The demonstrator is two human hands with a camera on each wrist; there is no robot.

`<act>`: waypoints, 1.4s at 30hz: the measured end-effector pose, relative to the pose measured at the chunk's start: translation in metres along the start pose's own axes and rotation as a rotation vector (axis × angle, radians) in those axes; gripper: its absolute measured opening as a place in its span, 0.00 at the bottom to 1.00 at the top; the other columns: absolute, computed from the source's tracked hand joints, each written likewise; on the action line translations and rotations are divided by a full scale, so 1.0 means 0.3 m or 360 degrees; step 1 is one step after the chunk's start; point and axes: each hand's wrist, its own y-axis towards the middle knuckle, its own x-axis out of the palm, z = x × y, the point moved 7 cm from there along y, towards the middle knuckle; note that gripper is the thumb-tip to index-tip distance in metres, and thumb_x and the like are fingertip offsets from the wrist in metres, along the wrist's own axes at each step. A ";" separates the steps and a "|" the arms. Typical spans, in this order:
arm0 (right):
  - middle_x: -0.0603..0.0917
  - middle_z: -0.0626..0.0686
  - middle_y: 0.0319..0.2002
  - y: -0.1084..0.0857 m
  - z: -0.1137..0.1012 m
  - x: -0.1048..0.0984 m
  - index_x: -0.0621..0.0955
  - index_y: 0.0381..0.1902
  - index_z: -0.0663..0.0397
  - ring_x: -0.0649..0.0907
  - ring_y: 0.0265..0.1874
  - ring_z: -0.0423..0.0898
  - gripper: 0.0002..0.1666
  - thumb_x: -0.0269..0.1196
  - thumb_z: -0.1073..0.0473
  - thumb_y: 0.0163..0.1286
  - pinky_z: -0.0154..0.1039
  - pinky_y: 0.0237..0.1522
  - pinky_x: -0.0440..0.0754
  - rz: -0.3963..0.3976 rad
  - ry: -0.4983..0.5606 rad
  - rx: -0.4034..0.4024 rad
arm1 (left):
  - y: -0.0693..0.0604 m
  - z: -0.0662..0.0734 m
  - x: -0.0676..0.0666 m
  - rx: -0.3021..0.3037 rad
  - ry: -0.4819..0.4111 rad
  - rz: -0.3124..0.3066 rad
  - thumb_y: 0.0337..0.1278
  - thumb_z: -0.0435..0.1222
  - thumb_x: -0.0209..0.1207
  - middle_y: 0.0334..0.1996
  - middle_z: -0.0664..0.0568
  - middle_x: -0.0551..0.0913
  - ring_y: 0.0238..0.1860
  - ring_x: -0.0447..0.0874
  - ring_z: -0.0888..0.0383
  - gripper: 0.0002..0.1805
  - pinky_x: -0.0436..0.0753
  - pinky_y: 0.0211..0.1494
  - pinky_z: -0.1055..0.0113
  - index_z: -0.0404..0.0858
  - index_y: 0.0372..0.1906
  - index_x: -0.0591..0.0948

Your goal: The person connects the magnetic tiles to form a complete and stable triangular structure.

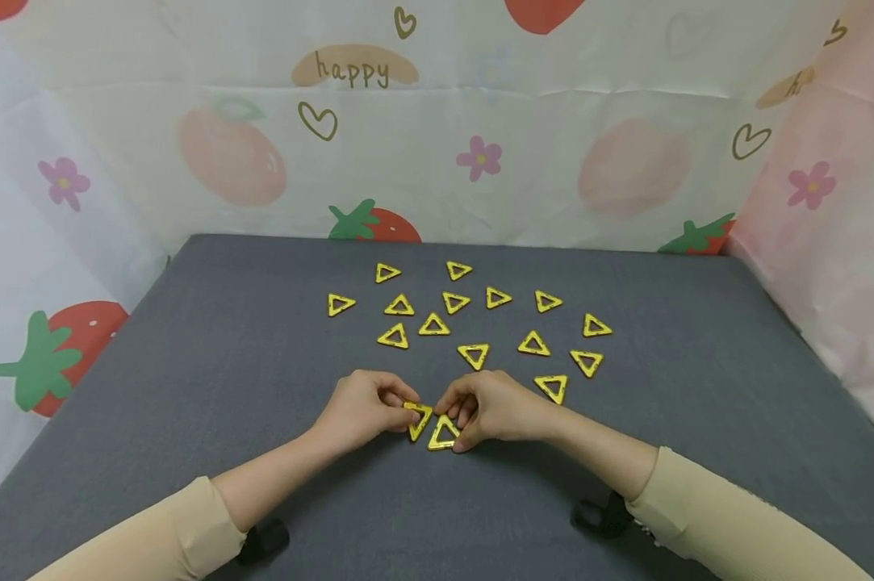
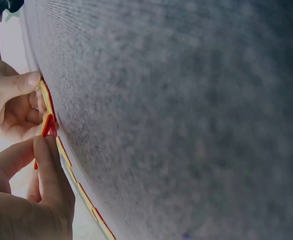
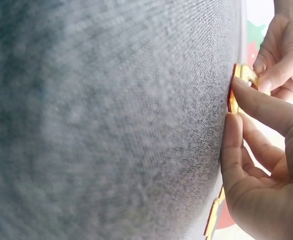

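Observation:
In the head view, two hollow yellow triangle tiles lie close together at the near middle of a grey cloth. My left hand (image 1: 364,407) pinches the left tile (image 1: 426,411) between thumb and fingers; it looks tilted, and the left wrist view shows its red side (image 2: 47,124) raised off the cloth. My right hand (image 1: 502,410) grips the right tile (image 1: 442,445), thumb at its lower right corner and a fingertip near its top. That tile rests flat on the cloth, its red underside edge (image 3: 231,97) visible in the right wrist view. Whether the two tiles touch, I cannot tell.
Several more yellow triangle tiles lie scattered flat beyond my hands, pointing different ways; one (image 1: 551,389) is near my right wrist and another (image 1: 473,355) just past the hands. The grey tabletop (image 1: 226,363) ends at a printed curtain (image 1: 524,202) behind and at both sides.

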 end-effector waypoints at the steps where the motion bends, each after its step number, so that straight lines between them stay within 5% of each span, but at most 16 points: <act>1: 0.86 0.48 0.35 -0.001 -0.001 0.000 0.85 0.47 0.50 0.83 0.33 0.37 0.25 0.79 0.61 0.49 0.31 0.35 0.83 0.0002 -0.0001 -0.0002 | 0.001 0.001 0.002 0.0002 0.0000 0.0004 0.49 0.34 0.70 0.25 0.52 0.88 0.27 0.89 0.61 0.08 0.85 0.33 0.67 0.40 0.37 0.88; 23: 0.84 0.48 0.35 0.000 -0.008 0.002 0.81 0.40 0.50 0.82 0.32 0.37 0.22 0.79 0.60 0.49 0.30 0.36 0.82 0.0000 -0.0077 -0.0025 | 0.009 0.028 0.043 0.0162 0.0059 -0.0108 0.47 0.33 0.73 0.31 0.50 0.88 0.27 0.83 0.65 0.11 0.81 0.32 0.70 0.39 0.39 0.87; 31: 0.83 0.49 0.36 -0.002 -0.010 0.000 0.79 0.42 0.51 0.82 0.31 0.37 0.25 0.79 0.61 0.48 0.30 0.36 0.82 0.0008 -0.0064 -0.0029 | 0.011 0.014 0.059 0.0126 0.0029 -0.0172 0.43 0.30 0.74 0.32 0.49 0.88 0.32 0.87 0.63 0.19 0.81 0.34 0.70 0.36 0.44 0.82; 42: 0.82 0.49 0.36 -0.002 -0.010 0.002 0.80 0.46 0.50 0.82 0.33 0.37 0.27 0.79 0.60 0.49 0.30 0.37 0.82 -0.0001 -0.0062 -0.0080 | 0.003 0.022 0.067 0.0253 0.0155 -0.0182 0.43 0.33 0.75 0.26 0.51 0.88 0.25 0.82 0.66 0.11 0.79 0.30 0.71 0.38 0.32 0.85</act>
